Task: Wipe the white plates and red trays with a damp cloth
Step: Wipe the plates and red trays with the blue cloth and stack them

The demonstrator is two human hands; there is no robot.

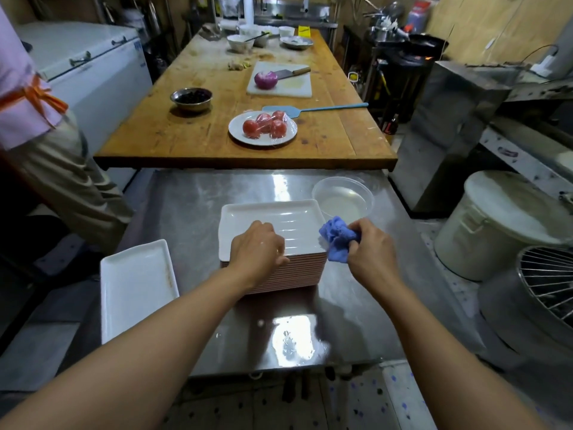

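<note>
Clear water bowl (pixel 343 198) just behind plate stack (pixel 273 243); single white plate (pixel 136 287) at left | left hand (pixel 257 252) grips stack's near edge | right hand (pixel 369 246) clutches blue cloth (pixel 336 240) at stack's right corner.

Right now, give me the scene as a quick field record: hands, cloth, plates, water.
left hand: curled fingers grip the near edge of the top plate
right hand: holds the bunched blue cloth at the top plate's right corner
stack: plates piled on the steel table
single plate: apart, left of stack
clear bowl: liquid inside, behind right hand
</note>
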